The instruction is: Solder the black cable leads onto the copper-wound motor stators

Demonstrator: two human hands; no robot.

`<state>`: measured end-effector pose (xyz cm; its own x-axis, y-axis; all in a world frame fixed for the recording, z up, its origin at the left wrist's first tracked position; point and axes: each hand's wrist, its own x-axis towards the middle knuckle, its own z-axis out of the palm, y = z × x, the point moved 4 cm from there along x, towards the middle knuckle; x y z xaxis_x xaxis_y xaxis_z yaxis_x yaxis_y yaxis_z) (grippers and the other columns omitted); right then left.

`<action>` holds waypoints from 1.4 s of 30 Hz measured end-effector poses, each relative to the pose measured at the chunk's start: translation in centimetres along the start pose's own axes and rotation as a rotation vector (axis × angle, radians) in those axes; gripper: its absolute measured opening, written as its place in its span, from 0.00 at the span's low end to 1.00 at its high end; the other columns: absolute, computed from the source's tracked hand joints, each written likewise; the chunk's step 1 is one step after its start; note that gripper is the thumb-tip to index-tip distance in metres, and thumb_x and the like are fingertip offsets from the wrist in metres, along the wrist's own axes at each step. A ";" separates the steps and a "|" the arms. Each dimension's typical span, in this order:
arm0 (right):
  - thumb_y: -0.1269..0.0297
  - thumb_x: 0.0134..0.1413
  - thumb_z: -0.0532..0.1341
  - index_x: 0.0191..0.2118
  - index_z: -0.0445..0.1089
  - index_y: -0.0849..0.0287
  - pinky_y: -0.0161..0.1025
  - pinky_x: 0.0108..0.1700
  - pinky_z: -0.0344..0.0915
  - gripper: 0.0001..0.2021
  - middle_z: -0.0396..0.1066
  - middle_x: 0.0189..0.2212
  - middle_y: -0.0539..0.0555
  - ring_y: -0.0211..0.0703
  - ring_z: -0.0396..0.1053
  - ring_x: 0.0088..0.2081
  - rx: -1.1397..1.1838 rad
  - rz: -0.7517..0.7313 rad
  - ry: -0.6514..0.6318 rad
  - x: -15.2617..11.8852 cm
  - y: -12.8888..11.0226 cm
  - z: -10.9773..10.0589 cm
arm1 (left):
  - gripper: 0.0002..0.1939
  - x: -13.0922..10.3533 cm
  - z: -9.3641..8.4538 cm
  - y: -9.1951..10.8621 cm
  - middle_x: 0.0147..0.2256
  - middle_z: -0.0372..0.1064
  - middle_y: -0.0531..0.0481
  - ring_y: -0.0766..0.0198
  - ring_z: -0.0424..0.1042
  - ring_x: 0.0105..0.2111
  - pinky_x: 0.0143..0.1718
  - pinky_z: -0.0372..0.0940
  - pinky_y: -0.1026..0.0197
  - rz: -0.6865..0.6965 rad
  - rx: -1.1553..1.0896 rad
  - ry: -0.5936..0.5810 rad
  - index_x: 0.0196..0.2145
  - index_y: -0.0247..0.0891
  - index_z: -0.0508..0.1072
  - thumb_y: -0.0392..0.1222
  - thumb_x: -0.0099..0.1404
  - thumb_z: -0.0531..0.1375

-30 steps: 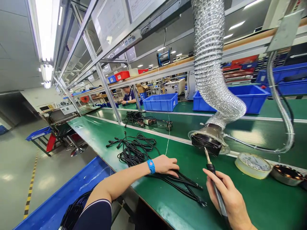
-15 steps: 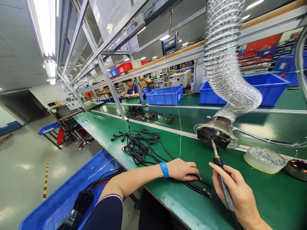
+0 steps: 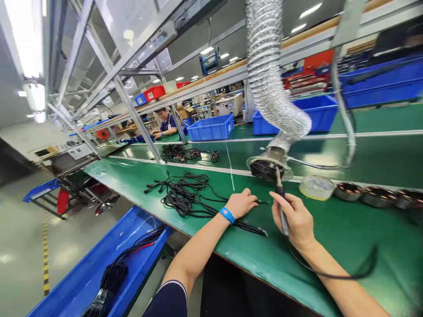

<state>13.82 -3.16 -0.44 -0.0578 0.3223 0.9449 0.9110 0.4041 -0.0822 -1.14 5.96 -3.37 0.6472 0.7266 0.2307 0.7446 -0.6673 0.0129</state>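
My right hand is wrapped round the handle of a soldering iron, its tip up against the black grille of a fume extractor. On the green bench, my left hand has its fingers closed on a black cable, whose end pokes out to the right of the fingertips. A blue band is on that wrist. Several black cables lie coiled left of it, and a bundle of stripped cable ends rests just below the hand.
A roll of clear tape and several copper-wound rings stand to the right. A silver duct hangs above the extractor. Blue bin with cables sits lower left. Another person works farther back.
The view has shifted right, showing more copper-wound rings. My left hand still holds the cable, and the iron's tip remains at the extractor grille.
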 end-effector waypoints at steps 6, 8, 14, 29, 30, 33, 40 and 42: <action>0.71 0.62 0.57 0.52 0.72 0.58 0.37 0.37 0.69 0.15 0.69 0.40 0.58 0.42 0.70 0.35 -0.059 0.054 -0.002 -0.5 0.3 -0.6 | 0.25 -1.9 -3.3 -2.6 0.46 0.65 0.46 0.62 0.72 0.43 0.43 0.68 0.62 -0.180 -0.182 0.355 0.55 0.38 0.66 0.54 0.66 0.61; 0.71 0.62 0.56 0.52 0.73 0.58 0.37 0.37 0.68 0.15 0.69 0.39 0.58 0.42 0.69 0.34 -0.094 0.039 -0.025 -0.8 0.5 -0.7 | 0.17 -2.3 -4.2 -3.6 0.43 0.67 0.45 0.63 0.71 0.42 0.45 0.67 0.61 -0.246 -0.170 0.364 0.51 0.35 0.68 0.47 0.70 0.57; 0.70 0.63 0.55 0.50 0.73 0.60 0.36 0.34 0.67 0.14 0.69 0.37 0.58 0.41 0.68 0.31 -0.130 -0.008 -0.073 -1.3 1.0 -0.6 | 0.12 -3.1 -2.9 -1.5 0.34 0.73 0.48 0.63 0.73 0.37 0.41 0.67 0.62 -0.081 -0.122 0.135 0.38 0.37 0.74 0.43 0.72 0.53; 0.63 0.64 0.57 0.51 0.72 0.59 0.35 0.33 0.67 0.13 0.67 0.38 0.55 0.40 0.68 0.32 -0.192 0.129 -0.099 -2.3 3.3 -0.1 | 0.13 -5.2 -4.7 -3.3 0.40 0.75 0.41 0.56 0.76 0.42 0.42 0.70 0.56 -0.072 0.095 -0.214 0.42 0.36 0.74 0.37 0.72 0.50; 0.63 0.64 0.57 0.51 0.72 0.59 0.35 0.33 0.66 0.13 0.67 0.38 0.55 0.40 0.68 0.32 -0.194 0.126 -0.098 -2.3 3.3 -0.1 | 0.14 -5.9 -5.4 -5.1 0.39 0.74 0.38 0.54 0.76 0.42 0.42 0.70 0.55 -0.111 0.127 -0.234 0.41 0.33 0.75 0.32 0.70 0.50; 0.65 0.64 0.57 0.50 0.72 0.59 0.35 0.34 0.66 0.13 0.68 0.38 0.56 0.41 0.69 0.32 -0.181 0.103 -0.086 -2.2 2.9 -0.1 | 0.15 -8.1 -7.0 -10.2 0.37 0.74 0.33 0.49 0.76 0.41 0.42 0.69 0.52 -0.186 0.211 -0.310 0.36 0.28 0.77 0.26 0.66 0.50; 0.67 0.64 0.55 0.50 0.72 0.59 0.36 0.35 0.69 0.13 0.69 0.39 0.57 0.41 0.70 0.32 -0.202 0.094 -0.073 -1.7 2.4 -0.6 | 0.13 -10.1 -7.4 -13.4 0.42 0.73 0.40 0.54 0.76 0.40 0.42 0.68 0.56 -0.048 0.259 -0.401 0.36 0.36 0.78 0.29 0.66 0.54; 0.67 0.64 0.54 0.50 0.72 0.60 0.37 0.35 0.69 0.13 0.69 0.38 0.57 0.41 0.70 0.32 -0.208 0.095 -0.071 -1.7 2.4 -0.7 | 0.07 -10.0 -7.2 -13.7 0.43 0.72 0.41 0.55 0.76 0.39 0.41 0.68 0.57 -0.035 0.266 -0.417 0.33 0.37 0.77 0.31 0.63 0.59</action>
<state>16.37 -3.35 -2.04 0.0101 0.4129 0.9107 0.9779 0.1863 -0.0954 -18.97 6.67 1.21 0.5906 0.7878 -0.1749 0.7480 -0.6158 -0.2477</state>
